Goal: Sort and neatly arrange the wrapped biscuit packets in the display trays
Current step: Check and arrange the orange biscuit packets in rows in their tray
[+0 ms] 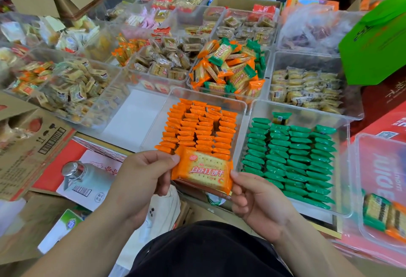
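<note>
Placing step: orange packet (202, 172) is pinched at both ends, left hand (142, 173) and right hand (257, 197) fingers curled on it, over the orange tray (160, 122) near edge. Next, likely: to be turned on edge and slotted into the front row.

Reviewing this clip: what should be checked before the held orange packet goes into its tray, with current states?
1. Grip: left hand and right hand pinch the orange packet: ok.
2. Colour match: orange tray holds only orange packets: ok.
3. Free slot at near end: cannot tell, packet covers it.
4. Green tray rows tidy: not ok, one green packet sits out of line.
5. Mixed tray emptied: not ok, orange and green packets piled inside.
</note>
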Tool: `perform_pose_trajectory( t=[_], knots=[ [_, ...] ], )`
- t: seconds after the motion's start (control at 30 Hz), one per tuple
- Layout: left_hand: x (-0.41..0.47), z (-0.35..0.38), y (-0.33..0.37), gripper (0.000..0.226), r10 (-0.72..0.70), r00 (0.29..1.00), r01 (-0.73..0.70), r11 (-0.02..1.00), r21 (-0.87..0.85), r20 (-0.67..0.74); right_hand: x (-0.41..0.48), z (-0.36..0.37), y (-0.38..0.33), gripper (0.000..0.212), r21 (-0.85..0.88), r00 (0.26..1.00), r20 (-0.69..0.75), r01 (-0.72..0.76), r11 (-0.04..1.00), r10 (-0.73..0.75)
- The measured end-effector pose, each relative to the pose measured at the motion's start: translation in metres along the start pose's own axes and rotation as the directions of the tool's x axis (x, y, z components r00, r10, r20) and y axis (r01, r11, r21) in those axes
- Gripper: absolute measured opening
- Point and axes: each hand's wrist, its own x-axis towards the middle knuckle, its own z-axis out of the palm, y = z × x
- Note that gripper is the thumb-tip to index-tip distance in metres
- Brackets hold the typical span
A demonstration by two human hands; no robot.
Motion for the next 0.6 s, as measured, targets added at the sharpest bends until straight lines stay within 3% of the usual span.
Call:
perform_pose_trajectory(
  t=[0.17, 0.27, 0.37, 0.5, 0.6],
  knots=[
    [0.006, -0.001, -0.007, 0.021, -0.036, 0.999, 0.036, 0.999, -0.034, 0.006, 0.000, -0.004, 0.003, 0.019, -0.022, 0.998, -0.036, 0.057, 0.998, -0.058],
    [0.008, 0.000, -0.011, 0.015, 0.036, 0.999, -0.035, 0.996, 0.079, -0.004, 0.000, -0.002, 0.002, 0.022, -0.141, 0.986, -0.112, 0.111, 0.984, -0.127],
    [0.010, 0.002, -0.017, 0.012, 0.145, 0.989, -0.148, 0.969, 0.199, 0.027, 0.003, 0.001, 0.001, 0.021, -0.147, 0.971, -0.186, 0.125, 0.981, -0.152],
    [0.018, 0.001, -0.031, 0.021, 0.204, 0.977, -0.215, 0.939, 0.269, 0.069, 0.010, 0.005, -0.001, 0.031, -0.106, 0.970, -0.191, 0.135, 0.985, -0.153],
    [0.031, -0.005, -0.051, 0.038, 0.273, 0.949, -0.316, 0.837, 0.446, 0.159, 0.024, 0.005, -0.002, 0.021, -0.179, 0.946, -0.231, 0.188, 0.966, -0.226]
  ],
)
